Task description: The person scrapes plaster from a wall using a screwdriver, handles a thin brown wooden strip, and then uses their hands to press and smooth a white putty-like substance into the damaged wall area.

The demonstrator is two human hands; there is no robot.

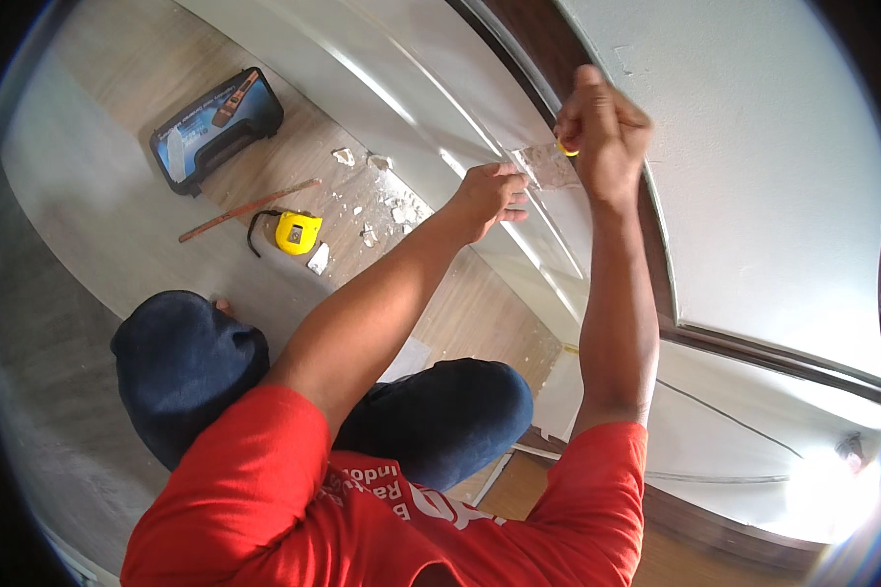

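My right hand (609,137) is closed in a fist beside the dark wooden trim on the wall. A small yellow part of the tool it grips (568,149) shows below the fingers; the fist hides the rest, so its kind is unclear. Just to the left, my left hand (487,201) is held with fingers apart at the edge of a rough, chipped patch (550,166) in the white wall. Nothing shows in its fingers. The patch lies between my two hands, bare and brownish where the surface is broken away.
White broken chips (401,207) lie along the wall's foot. Further left on the floor are a yellow tape measure (298,233), a reddish-brown stick (250,210) and a black tool case (217,130) with a blue label. A bright lamp (832,494) glows at the lower right.
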